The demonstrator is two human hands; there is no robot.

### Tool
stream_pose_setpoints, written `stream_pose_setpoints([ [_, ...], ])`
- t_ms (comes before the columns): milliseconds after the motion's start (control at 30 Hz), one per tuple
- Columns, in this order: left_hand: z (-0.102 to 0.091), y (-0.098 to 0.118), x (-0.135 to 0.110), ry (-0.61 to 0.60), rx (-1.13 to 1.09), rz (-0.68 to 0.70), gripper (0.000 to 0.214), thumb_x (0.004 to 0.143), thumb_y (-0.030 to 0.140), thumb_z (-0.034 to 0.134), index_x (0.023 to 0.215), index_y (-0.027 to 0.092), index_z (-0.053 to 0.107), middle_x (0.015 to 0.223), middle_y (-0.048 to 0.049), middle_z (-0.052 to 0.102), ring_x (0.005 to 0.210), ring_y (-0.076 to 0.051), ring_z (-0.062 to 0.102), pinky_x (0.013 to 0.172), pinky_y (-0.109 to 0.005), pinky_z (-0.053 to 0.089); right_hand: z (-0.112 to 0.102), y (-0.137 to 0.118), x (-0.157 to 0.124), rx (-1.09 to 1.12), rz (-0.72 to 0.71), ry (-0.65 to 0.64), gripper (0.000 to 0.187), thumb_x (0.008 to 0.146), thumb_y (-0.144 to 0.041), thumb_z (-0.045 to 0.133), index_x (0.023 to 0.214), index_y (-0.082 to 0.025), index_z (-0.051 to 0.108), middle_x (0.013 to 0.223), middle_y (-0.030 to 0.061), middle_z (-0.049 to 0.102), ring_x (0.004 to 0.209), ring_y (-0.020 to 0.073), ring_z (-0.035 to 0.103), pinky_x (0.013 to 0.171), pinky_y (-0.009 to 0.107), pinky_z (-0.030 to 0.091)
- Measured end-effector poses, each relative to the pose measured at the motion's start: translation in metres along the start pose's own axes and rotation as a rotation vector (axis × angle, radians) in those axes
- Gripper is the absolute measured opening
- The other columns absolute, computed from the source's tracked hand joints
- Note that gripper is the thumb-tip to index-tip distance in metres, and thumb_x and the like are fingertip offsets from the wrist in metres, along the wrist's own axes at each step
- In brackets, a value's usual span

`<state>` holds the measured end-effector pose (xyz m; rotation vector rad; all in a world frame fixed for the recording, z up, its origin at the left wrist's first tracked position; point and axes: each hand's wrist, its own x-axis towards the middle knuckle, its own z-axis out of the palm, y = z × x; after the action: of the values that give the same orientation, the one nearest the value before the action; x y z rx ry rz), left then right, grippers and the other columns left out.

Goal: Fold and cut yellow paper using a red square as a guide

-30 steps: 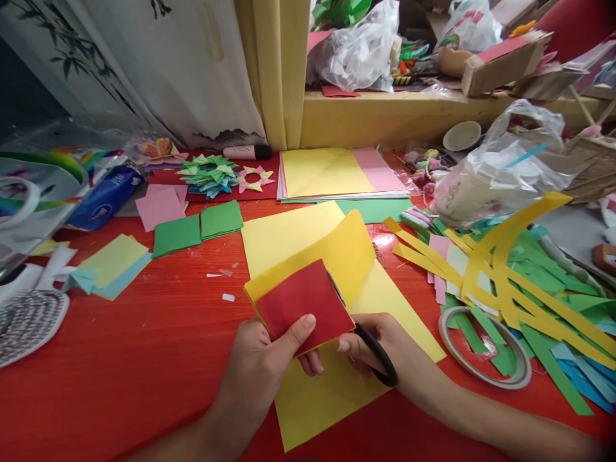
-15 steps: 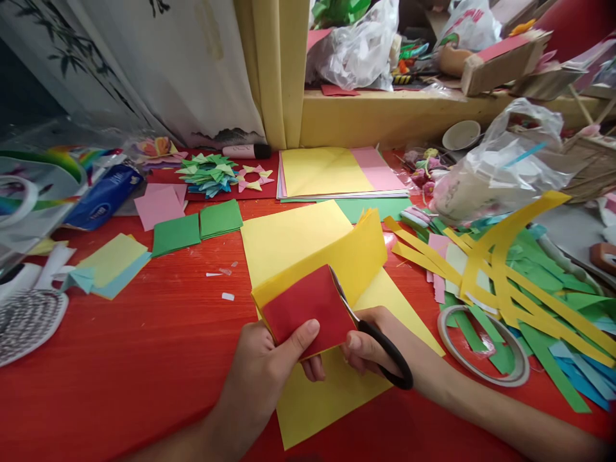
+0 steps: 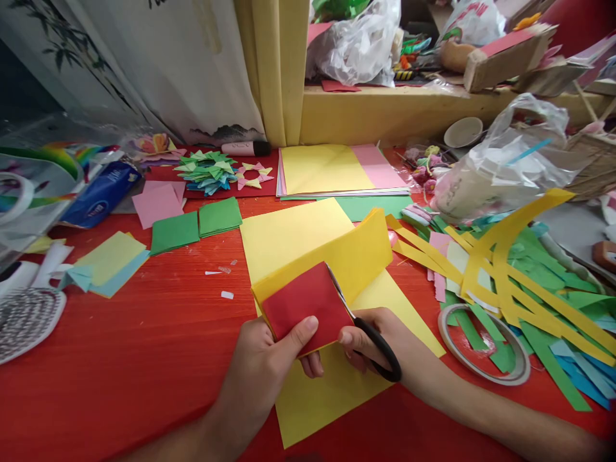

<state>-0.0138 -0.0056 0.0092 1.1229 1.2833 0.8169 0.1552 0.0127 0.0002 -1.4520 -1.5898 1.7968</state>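
My left hand [image 3: 276,350] pinches a red paper square [image 3: 305,305] against a folded yellow sheet [image 3: 346,253], thumb on top of the red. My right hand [image 3: 380,340] grips black-handled scissors [image 3: 382,353]. Their blades run along the right edge of the red square, with the yellow paper between or beside them; how far the blades are parted is hard to see. Below the hands, a larger pale yellow sheet [image 3: 298,224] lies on the red table [image 3: 144,359].
Green squares [image 3: 174,232] and yellow and blue squares [image 3: 113,260] lie at left. A paper stack [image 3: 322,170] stands behind. To the right are a tape roll [image 3: 445,340], yellow strips [image 3: 505,256], green scraps and a plastic bag [image 3: 505,160].
The scissors and right hand have shifted slightly left and up along the edge of the red square. The loose right end of the yellow sheet has swung a little rightward.
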Motion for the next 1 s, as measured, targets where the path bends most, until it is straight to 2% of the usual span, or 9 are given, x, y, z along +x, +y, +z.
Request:
stream_pose_setpoints([
  [267,0.0007,0.0019,0.0007,0.006,-0.004,-0.004,0.038,0.080,0.032,0.051,0.045,0.018,0.059,0.049,0.0015,0.061,0.054,-0.011,0.057,0.059,-0.019,0.044,0.0015,0.0002,-0.0001,-0.011,-0.002,0.023,0.052,0.069,-0.064,0.051,0.050,-0.016,0.042,0.045,-0.0023,0.043,0.043,0.0080,0.039,0.042,0.020,0.029],
  [433,0.0009,0.0035,-0.0002,0.009,0.012,-0.001,0.041,0.081,0.033,0.050,0.044,0.017,0.058,0.050,0.0004,0.062,0.056,-0.012,0.058,0.059,-0.019,0.044,-0.0014,-0.0007,-0.0008,-0.002,-0.055,-0.038,0.052,0.070,-0.065,0.050,0.054,-0.016,0.044,0.048,-0.0020,0.044,0.045,0.0081,0.041,0.043,0.020,0.029],
  [633,0.0018,0.0021,-0.0026,-0.028,0.064,0.018,0.040,0.080,0.033,0.050,0.045,0.016,0.058,0.050,-0.0010,0.062,0.055,-0.013,0.059,0.059,-0.020,0.045,-0.0046,-0.0035,-0.0018,-0.060,-0.129,-0.083,0.060,0.069,-0.073,0.038,0.053,-0.015,0.045,0.049,-0.0010,0.043,0.043,0.0072,0.037,0.042,0.021,0.027],
  [867,0.0020,0.0026,-0.0023,-0.010,0.072,-0.005,0.041,0.080,0.034,0.050,0.044,0.016,0.056,0.048,-0.0013,0.060,0.055,-0.013,0.058,0.058,-0.020,0.044,-0.0020,-0.0040,-0.0015,-0.084,-0.041,0.023,0.054,0.069,-0.067,0.048,0.051,-0.016,0.043,0.047,-0.0016,0.043,0.043,0.0079,0.039,0.042,0.021,0.027],
  [1000,0.0020,0.0020,-0.0016,-0.005,0.079,-0.002,0.042,0.080,0.035,0.050,0.043,0.016,0.055,0.048,-0.0011,0.059,0.055,-0.013,0.057,0.058,-0.020,0.043,-0.0003,-0.0014,-0.0004,-0.071,-0.029,0.037,0.053,0.070,-0.065,0.049,0.050,-0.016,0.043,0.046,-0.0016,0.044,0.043,0.0082,0.041,0.042,0.021,0.029],
])
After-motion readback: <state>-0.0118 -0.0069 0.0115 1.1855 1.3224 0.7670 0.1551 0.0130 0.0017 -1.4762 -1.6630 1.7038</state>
